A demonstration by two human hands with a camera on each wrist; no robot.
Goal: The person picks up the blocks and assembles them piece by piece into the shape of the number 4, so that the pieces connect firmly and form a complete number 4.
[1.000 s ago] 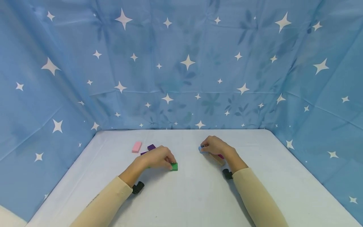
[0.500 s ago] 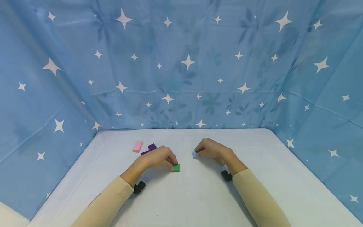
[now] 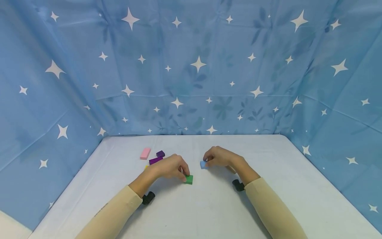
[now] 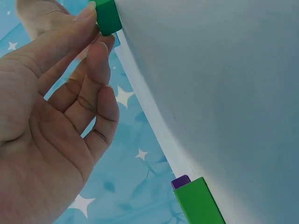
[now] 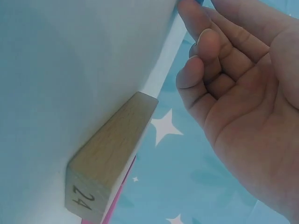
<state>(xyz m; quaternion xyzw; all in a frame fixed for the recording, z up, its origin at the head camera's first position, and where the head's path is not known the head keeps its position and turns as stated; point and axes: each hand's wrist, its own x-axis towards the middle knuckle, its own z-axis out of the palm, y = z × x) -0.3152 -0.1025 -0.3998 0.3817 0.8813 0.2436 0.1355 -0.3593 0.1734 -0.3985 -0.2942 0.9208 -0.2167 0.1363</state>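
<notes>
Near the middle of the white table, my left hand (image 3: 172, 167) pinches a small green block (image 3: 189, 179) between thumb and fingers. The left wrist view shows this green block (image 4: 108, 18) at the thumb tip, the other fingers loosely bent below. To the right and slightly farther back, my right hand (image 3: 220, 157) pinches a light blue block (image 3: 203, 165). A gap separates the two blocks. In the right wrist view the blue block is almost wholly cut off, and the curled fingers (image 5: 201, 70) show. A wooden block (image 5: 112, 149) marked 24 lies beneath the right wrist.
On the left lie a pink block (image 3: 145, 153), a dark purple block (image 3: 160, 154), a longer purple block (image 3: 156, 160) and a partly hidden yellow piece (image 3: 146, 167). Another green block (image 4: 198, 203) lies near the left wrist. A magenta piece (image 5: 116, 196) lies beside the wooden block.
My right hand has brought the light blue block left and nearer to me. The left hand has shifted the green block slightly right and nearer. The gap between the blocks has narrowed.
</notes>
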